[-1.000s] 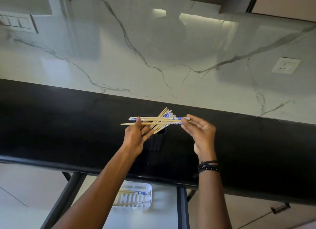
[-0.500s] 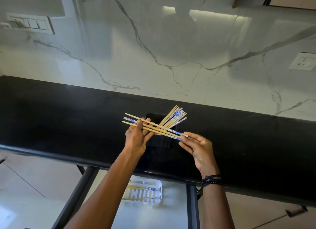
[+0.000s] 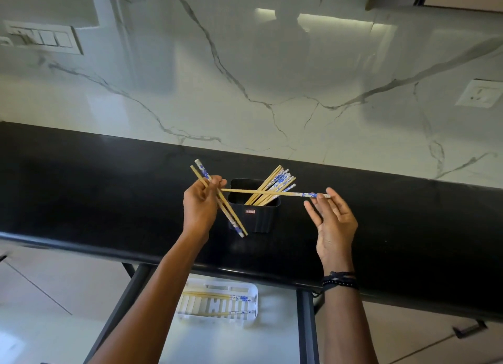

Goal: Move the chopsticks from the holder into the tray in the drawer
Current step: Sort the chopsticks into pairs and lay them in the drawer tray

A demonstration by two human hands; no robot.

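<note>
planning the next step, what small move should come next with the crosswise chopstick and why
Probably swing the single chopstick, pinched at its blue end by the right hand, parallel to the pair the left hand grips. It lies crosswise over the holder, its tip at the left fingers, so the three aren't bundled for the tray yet.

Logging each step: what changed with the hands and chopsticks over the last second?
The three-stick bundle split: the right hand pinches one blue-patterned wooden chopstick and drew it rightward; the left hand keeps two chopsticks, now tilted diagonally. Unchanged: black plastic holder with its remaining sticks, white slotted tray in the drawer.
</note>
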